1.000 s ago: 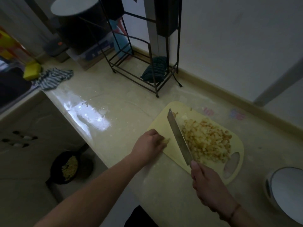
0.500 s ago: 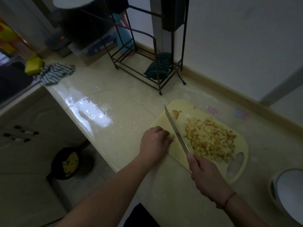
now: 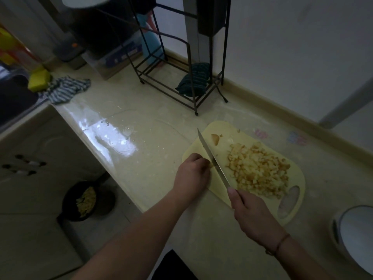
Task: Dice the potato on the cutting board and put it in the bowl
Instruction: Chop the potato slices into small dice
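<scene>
gripping the knife, right hand cuts potato pinched by left hand near board edge.

The pale yellow plastic cutting board lies on the glossy cream stone counter, the heap of diced potato on its right half. Left of the heap stands the long steel knife — the left hand just beside it. Behind the board stands the black wire rack — the round white bowl to the board's right.

No readable text; print on box by rack too blurred.

knife swung closer to left hand
</scene>
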The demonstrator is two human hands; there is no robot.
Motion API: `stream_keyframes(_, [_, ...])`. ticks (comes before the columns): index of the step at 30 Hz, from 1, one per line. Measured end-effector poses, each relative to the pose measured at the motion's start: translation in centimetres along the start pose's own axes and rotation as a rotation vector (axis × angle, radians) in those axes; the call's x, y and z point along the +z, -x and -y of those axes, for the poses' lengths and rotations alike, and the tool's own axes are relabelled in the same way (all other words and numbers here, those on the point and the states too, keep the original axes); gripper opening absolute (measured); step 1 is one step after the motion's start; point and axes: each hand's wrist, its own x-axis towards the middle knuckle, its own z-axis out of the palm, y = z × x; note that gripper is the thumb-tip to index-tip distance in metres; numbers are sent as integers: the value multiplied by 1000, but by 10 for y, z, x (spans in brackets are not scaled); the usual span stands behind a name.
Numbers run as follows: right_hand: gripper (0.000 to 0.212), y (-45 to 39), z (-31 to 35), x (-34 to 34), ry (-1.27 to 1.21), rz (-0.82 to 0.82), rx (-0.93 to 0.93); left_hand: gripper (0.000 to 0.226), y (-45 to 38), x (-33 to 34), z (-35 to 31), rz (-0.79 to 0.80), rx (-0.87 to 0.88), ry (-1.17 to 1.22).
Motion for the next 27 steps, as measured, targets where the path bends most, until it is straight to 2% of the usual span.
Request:
stream_keyframes(14, [45, 8, -6, 6, 88, -38, -47, 27, -2, -1, -2, 43, 51, -47])
stream_keyframes(21, [45, -14, 0, 8, 132, 8, -80, 26, -6, -5, -1, 94, 84, -66])
stream_keyframes(27, [48, -31, -4, -2, -14, -7, -38, 21, -5, -4, 2, 83, 105, -71])
